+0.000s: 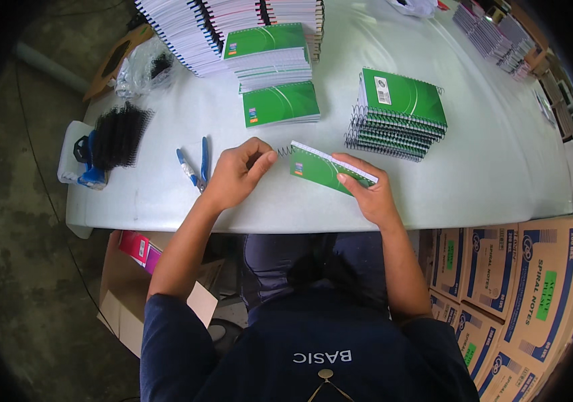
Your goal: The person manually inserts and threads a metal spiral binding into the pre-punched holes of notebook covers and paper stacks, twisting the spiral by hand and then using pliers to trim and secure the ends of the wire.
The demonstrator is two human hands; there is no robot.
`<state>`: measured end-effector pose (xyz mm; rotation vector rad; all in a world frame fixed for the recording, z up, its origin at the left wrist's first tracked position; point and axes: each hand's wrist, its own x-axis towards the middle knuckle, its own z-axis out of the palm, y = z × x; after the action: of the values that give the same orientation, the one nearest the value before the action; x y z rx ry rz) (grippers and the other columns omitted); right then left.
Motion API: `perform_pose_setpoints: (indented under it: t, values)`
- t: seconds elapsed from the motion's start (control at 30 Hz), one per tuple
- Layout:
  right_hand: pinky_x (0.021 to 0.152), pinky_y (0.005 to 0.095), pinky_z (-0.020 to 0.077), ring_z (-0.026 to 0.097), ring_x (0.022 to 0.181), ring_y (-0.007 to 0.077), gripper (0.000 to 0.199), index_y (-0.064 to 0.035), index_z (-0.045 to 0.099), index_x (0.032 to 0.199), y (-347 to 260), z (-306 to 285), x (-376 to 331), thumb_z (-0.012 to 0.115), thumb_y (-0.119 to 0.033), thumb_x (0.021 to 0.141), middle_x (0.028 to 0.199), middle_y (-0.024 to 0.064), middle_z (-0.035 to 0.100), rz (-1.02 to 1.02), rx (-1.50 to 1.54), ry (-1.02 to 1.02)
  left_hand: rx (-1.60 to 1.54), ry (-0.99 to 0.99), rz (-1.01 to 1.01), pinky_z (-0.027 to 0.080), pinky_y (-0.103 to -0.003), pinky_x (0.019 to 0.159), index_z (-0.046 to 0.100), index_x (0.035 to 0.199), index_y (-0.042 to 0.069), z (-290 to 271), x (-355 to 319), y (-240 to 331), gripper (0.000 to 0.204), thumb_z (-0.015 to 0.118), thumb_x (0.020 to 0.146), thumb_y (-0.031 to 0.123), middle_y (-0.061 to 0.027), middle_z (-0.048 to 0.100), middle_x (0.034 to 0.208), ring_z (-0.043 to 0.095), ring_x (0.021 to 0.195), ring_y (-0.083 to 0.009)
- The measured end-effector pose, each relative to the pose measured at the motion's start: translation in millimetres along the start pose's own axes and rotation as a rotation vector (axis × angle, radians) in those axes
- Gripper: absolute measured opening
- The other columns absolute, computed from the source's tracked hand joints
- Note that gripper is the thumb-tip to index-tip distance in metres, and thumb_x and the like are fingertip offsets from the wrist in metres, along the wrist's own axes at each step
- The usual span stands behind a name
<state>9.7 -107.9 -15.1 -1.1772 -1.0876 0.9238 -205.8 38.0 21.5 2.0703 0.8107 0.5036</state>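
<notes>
My right hand (371,190) grips a green notebook (320,170) by its right end, thumb on the cover and fingers behind. A row of punched holes runs along its upper edge. Pinched in my left hand (241,167) is a black spiral wire coil (286,151), which reaches the notebook's upper left corner. How far the wire passes through the holes is too small to tell. Blue-handled pliers (196,167) lie on the table just left of my left hand. Beyond the held notebook sits a stack of green notebooks (281,104); bound green notebooks (400,110) with coils are piled to the right.
Tall stacks of coil-bound notebooks (186,33) stand at the back of the white table (501,167). Loose black coils (122,134) and a clear plastic bag (142,70) lie at the left. Cardboard boxes (534,295) are stacked below right; an open carton (122,301) is below left.
</notes>
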Motion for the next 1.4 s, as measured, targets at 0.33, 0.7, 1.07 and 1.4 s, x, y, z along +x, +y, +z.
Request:
perform_pose_setpoints:
  t: [0.33, 0.7, 1.07, 1.4]
  values:
    - [0.090, 0.0268, 0.0427, 0.056, 0.100, 0.0123, 0.027, 0.0033, 0.061, 0.111, -1, -3, 0, 0.061, -0.002, 0.085, 0.109, 0.0095, 0.064, -0.039, -0.072, -0.078, 0.156, 0.130, 0.277, 0.042, -0.027, 0.064, 0.058, 0.091, 0.003, -5, 16, 24, 0.012, 0.065, 0.082, 0.006, -0.0065, 0.057, 0.084, 0.050, 0.071, -0.0143]
    - [0.080, 0.0259, 0.0469, 0.061, 0.088, 0.0128, 0.025, -0.0019, 0.064, 0.110, 4, 2, -8, 0.060, -0.005, 0.085, 0.101, 0.0104, 0.068, -0.018, -0.140, -0.052, 0.690, -0.123, 0.426, 0.035, -0.036, 0.084, 0.061, 0.086, 0.011, -10, 13, 65, 0.017, 0.071, 0.073, 0.016, -0.0032, 0.059, 0.085, 0.055, 0.088, -0.0211]
    - [0.076, 0.0285, 0.0492, 0.066, 0.088, 0.0221, 0.031, -0.0026, 0.062, 0.113, -1, 39, -38, 0.059, 0.002, 0.082, 0.101, 0.0157, 0.066, -0.145, -0.185, 0.030, 0.915, 0.087, 0.521, 0.008, -0.063, 0.104, 0.030, 0.136, -0.004, 64, -86, -23, 0.105, 0.040, 0.072, 0.078, -0.0257, 0.026, 0.144, 0.020, 0.133, -0.0459]
    - [0.083, 0.0337, 0.0500, 0.064, 0.096, 0.0288, 0.042, -0.0028, 0.062, 0.112, 14, 62, -49, 0.054, 0.012, 0.073, 0.107, 0.0148, 0.064, -0.370, -0.274, -0.037, 0.912, 0.189, 0.575, -0.011, -0.064, 0.101, 0.023, 0.140, -0.003, 76, -122, -60, 0.111, 0.034, 0.071, 0.083, -0.0361, 0.020, 0.141, 0.000, 0.134, -0.0513]
